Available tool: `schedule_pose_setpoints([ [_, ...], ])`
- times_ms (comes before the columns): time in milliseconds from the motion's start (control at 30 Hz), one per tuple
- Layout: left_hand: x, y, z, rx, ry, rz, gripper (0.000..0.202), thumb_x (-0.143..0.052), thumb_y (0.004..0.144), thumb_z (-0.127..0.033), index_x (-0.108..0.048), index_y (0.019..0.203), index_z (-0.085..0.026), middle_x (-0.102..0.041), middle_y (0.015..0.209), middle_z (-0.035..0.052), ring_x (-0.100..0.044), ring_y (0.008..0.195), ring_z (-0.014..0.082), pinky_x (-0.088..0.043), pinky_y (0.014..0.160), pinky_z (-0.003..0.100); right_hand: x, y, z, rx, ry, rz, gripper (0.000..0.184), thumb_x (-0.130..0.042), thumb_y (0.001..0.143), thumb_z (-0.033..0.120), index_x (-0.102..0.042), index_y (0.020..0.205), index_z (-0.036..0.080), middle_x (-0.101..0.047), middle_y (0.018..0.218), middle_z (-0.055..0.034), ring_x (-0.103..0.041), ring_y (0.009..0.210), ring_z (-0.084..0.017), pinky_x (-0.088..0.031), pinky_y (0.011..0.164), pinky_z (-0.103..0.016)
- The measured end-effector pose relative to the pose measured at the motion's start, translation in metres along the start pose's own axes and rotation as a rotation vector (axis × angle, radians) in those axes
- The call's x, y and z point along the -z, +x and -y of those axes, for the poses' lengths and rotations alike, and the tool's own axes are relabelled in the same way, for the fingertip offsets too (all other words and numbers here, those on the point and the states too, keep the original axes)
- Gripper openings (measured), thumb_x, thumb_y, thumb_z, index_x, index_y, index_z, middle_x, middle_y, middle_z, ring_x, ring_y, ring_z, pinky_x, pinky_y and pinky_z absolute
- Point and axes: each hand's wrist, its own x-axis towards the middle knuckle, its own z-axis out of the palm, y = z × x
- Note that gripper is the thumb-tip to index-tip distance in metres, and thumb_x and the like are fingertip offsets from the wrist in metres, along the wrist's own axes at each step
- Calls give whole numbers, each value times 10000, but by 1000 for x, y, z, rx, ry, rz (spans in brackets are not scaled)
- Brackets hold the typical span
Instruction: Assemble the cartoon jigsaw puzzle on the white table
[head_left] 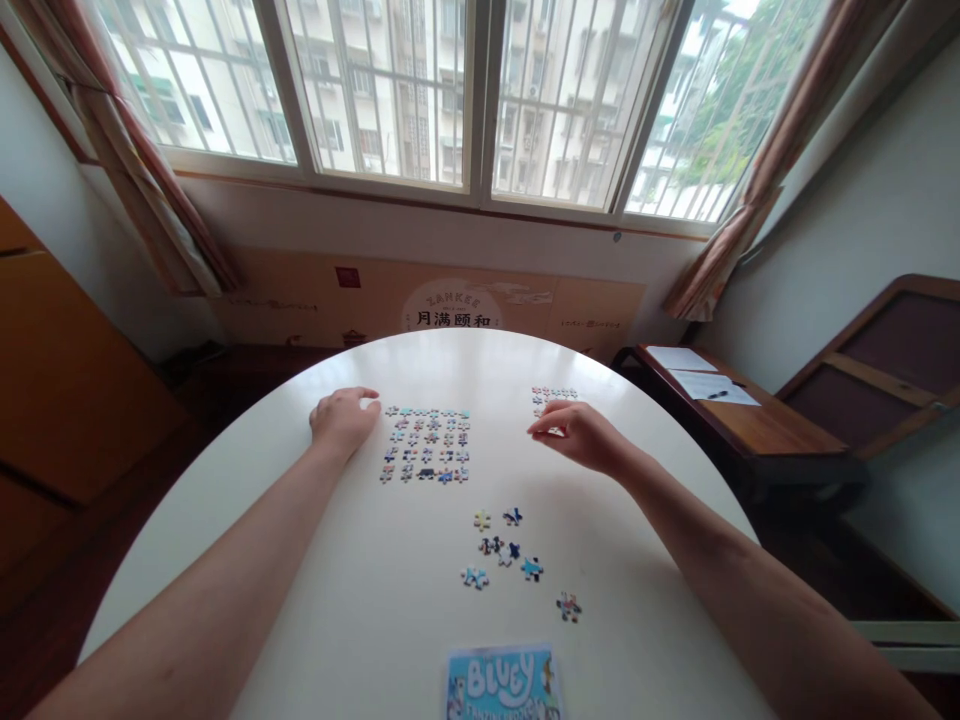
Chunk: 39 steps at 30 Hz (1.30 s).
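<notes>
bluey-printed box (502, 682) sits at the bottom edge of the frame, closest of all, only its top part showing.

the right hand (577, 435), right of centre, has thumb and fingertips drawn together in a pinch pointing left; whether a piece sits between them cannot be told from here. it hovers low, just below a small patch of pieces (553, 397) and close to touching them. the left hand (343, 420), left of centre, is curled into a loose fist, thumb against the forefinger, resting on the table; nothing shows inside it. it sits just beside the upper left corner of a grid of puzzle pieces (426, 445), laid out in neat rows between the two hands.

below the grid, toward the lower middle of the frame, a few loose pieces (504, 550) lie scattered, well apart from both hands, with one stray piece (568, 606) off to the lower right of them. everything rests on a round white table (337, 600), and both bare forearms stretch across it from the bottom corners.

farther out, at the right, a low wooden side table (757, 430) carries sheets of paper (701, 375) and a pen (718, 394). a printed cardboard panel (450, 305) leans against the wall under the wide barred window (480, 100), with curtains (150, 210) gathered at either side.
</notes>
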Motion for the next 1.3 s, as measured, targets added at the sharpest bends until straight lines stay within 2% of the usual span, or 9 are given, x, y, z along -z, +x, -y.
schedule_pose_setpoints([
  [100,0,-1,0,0,-3,-1,399,-544,880,-361,-750,1203,-248,-681,1334,97,-586,1265,360,-432,1107,484,-8,-3,41,178,34,239,192,-671,931,241,-816,1047,294,-734,914,-15,-644,753,-131,-451,703,-267],
  [167,0,-1,0,0,-3,0,397,-548,877,-364,-753,1198,-251,-681,1333,97,-586,1264,362,-431,1108,486,-15,-7,62,252,39,337,227,-659,929,223,-809,1074,313,-735,930,-3,-635,735,-111,-427,681,-254],
  [333,0,0,0,1,-7,5,399,-545,880,-372,-751,1202,-258,-679,1335,91,-585,1266,356,-425,1110,475,-27,-11,80,258,-53,371,217,-663,908,244,-820,1023,340,-717,865,12,-573,644,-92,-368,617,-245],
  [433,1,-1,0,0,-11,3,399,-547,876,-374,-754,1197,-257,-687,1323,89,-592,1254,353,-430,1101,467,-25,-5,73,98,-154,311,231,-637,905,227,-833,979,327,-738,878,-9,-597,662,-116,-381,624,-253],
  [567,1,-1,0,-7,-14,-5,406,-556,865,-388,-759,1190,-256,-695,1315,90,-601,1239,355,-439,1085,460,-12,-4,48,-127,-260,250,171,-677,867,266,-842,894,303,-760,863,-43,-667,772,-186,-454,685,-273],
  [700,1,1,0,-13,-12,-4,405,-560,865,-394,-757,1193,-261,-699,1309,89,-602,1236,351,-443,1081,454,3,-23,14,-279,-340,174,109,-728,835,302,-831,800,298,-773,833,-52,-696,853,-237,-486,718,-298],
  [833,0,2,1,-9,-2,-10,393,-573,858,-386,-763,1181,-266,-700,1310,88,-604,1235,359,-444,1083,472,12,-41,-14,-392,-395,74,136,-701,854,252,-826,830,297,-797,915,-38,-709,907,-245,-499,746,-310],
  [1100,2,3,1,-5,-11,2,408,-563,867,-382,-754,1201,-245,-679,1336,119,-602,1244,376,-457,1073,478,3,-41,-40,-418,-404,-69,213,-616,934,211,-814,954,288,-783,1092,-13,-703,1000,-226,-510,808,-304],
  [1300,4,3,0,0,-16,6,409,-567,864,-385,-755,1199,-245,-684,1328,116,-603,1244,378,-459,1070,473,-5,-40,-48,-372,-376,-118,233,-591,968,250,-819,965,301,-759,1067,-15,-700,920,-201,-508,754,-287],
])
